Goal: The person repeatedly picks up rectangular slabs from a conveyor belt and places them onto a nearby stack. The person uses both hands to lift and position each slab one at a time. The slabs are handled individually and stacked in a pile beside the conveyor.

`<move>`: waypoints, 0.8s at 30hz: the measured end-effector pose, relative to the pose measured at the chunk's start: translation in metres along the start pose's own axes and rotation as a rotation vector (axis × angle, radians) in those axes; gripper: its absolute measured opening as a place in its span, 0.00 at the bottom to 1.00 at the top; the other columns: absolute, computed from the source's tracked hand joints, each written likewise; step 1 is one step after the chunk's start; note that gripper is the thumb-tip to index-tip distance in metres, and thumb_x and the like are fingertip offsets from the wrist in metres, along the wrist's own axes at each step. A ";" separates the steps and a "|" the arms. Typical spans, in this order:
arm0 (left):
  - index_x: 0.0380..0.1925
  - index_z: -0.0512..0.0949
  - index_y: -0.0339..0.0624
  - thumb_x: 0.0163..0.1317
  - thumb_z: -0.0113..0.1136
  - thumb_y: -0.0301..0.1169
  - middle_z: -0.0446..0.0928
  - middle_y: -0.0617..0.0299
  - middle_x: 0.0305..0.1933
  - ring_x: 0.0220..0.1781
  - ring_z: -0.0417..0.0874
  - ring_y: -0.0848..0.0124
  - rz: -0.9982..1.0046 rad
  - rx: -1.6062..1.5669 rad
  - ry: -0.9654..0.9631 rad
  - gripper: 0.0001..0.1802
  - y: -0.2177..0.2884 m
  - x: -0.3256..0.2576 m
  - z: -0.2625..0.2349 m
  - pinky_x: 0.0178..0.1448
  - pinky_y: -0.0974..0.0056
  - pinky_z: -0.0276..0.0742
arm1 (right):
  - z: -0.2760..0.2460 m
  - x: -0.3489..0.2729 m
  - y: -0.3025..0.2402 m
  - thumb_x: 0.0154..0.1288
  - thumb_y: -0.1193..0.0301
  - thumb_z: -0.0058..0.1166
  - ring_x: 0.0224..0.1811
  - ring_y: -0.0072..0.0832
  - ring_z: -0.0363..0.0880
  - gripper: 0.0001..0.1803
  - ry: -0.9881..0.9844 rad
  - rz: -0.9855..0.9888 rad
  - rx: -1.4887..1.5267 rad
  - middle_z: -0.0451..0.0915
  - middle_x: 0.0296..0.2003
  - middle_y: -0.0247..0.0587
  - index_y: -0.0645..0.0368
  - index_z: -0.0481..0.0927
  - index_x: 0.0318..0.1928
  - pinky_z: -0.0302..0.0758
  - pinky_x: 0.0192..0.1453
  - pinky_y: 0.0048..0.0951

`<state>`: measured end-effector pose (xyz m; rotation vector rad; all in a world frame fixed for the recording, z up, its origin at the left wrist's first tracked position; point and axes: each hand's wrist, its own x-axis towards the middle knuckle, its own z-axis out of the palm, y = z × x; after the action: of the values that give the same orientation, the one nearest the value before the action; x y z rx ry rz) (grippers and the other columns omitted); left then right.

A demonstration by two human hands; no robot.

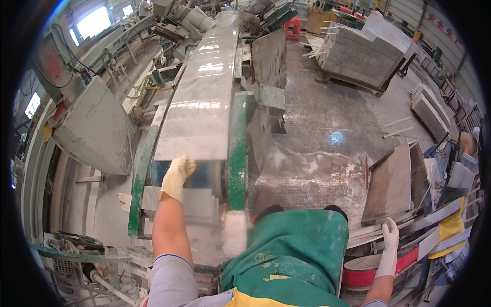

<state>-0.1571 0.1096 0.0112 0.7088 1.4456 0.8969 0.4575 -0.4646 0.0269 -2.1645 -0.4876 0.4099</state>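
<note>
A long, wet, pale stone slab (197,112) lies on the roller conveyor between green side rails (238,148). My left hand (179,176), in a cream rubber glove, is closed at the slab's near edge with the fingers curled against it. Below that edge, a blue surface and several pale stone pieces (197,203) show inside the conveyor frame. Off to the right, my right hand (390,240), also gloved, hangs low with its fingers stretched out. It is beside a stack of thin stone strips (376,234); whether it touches them I cannot tell.
A green apron (291,250) covers my front. Large boards (391,181) lean at the right, above a red-rimmed tub (358,276). A pallet of stacked stone blocks (358,56) stands far right. Machinery with a big grey panel (94,128) flanks the conveyor's left. The floor (317,133) is wet.
</note>
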 end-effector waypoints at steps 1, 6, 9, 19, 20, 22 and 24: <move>0.43 0.78 0.37 0.73 0.55 0.46 0.82 0.57 0.37 0.32 0.86 0.68 0.000 0.009 -0.026 0.20 0.001 -0.001 -0.001 0.35 0.67 0.86 | -0.005 0.000 0.002 0.68 0.71 0.56 0.68 0.39 0.74 0.28 0.027 -0.023 -0.065 0.76 0.63 0.58 0.70 0.72 0.66 0.67 0.72 0.35; 0.52 0.75 0.32 0.74 0.52 0.45 0.82 0.47 0.45 0.39 0.88 0.55 -0.012 0.240 0.113 0.24 0.009 -0.016 -0.009 0.41 0.57 0.88 | -0.060 -0.004 0.027 0.69 0.68 0.54 0.60 0.47 0.77 0.23 0.383 -0.270 -0.573 0.80 0.56 0.56 0.68 0.77 0.60 0.70 0.67 0.40; 0.51 0.74 0.26 0.76 0.46 0.46 0.81 0.40 0.47 0.43 0.87 0.48 0.011 0.186 0.161 0.27 0.005 -0.019 -0.014 0.43 0.50 0.88 | -0.097 -0.009 0.057 0.71 0.65 0.53 0.62 0.52 0.73 0.25 0.572 -0.228 -0.766 0.77 0.58 0.59 0.66 0.74 0.63 0.67 0.68 0.44; 0.42 0.78 0.29 0.77 0.42 0.44 0.83 0.45 0.42 0.39 0.88 0.54 -0.057 0.086 0.188 0.25 0.003 0.037 -0.004 0.40 0.55 0.87 | -0.104 -0.025 0.103 0.78 0.50 0.37 0.69 0.49 0.69 0.31 0.495 0.141 -0.985 0.75 0.65 0.50 0.57 0.70 0.70 0.51 0.81 0.46; 0.41 0.78 0.32 0.75 0.43 0.42 0.84 0.47 0.41 0.39 0.87 0.55 -0.066 0.070 0.193 0.23 0.004 0.039 -0.005 0.40 0.55 0.86 | -0.104 -0.026 0.104 0.78 0.50 0.37 0.69 0.49 0.69 0.31 0.485 0.142 -0.990 0.75 0.65 0.50 0.57 0.70 0.70 0.52 0.81 0.46; 0.38 0.79 0.36 0.73 0.47 0.39 0.84 0.50 0.41 0.39 0.87 0.58 -0.077 0.033 0.204 0.18 0.005 0.042 -0.007 0.38 0.56 0.84 | -0.104 -0.028 0.103 0.78 0.50 0.38 0.69 0.49 0.69 0.31 0.489 0.142 -0.992 0.76 0.65 0.50 0.57 0.70 0.70 0.52 0.81 0.46; 0.35 0.80 0.41 0.71 0.51 0.36 0.85 0.54 0.40 0.39 0.86 0.60 -0.094 0.001 0.213 0.13 0.003 0.043 -0.007 0.36 0.57 0.82 | -0.104 -0.030 0.102 0.78 0.50 0.38 0.69 0.48 0.70 0.31 0.472 0.142 -0.989 0.76 0.64 0.49 0.57 0.71 0.69 0.51 0.81 0.46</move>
<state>-0.1679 0.1476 -0.0085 0.5537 1.6533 0.9201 0.4981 -0.6063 0.0084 -3.1267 -0.2808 -0.3720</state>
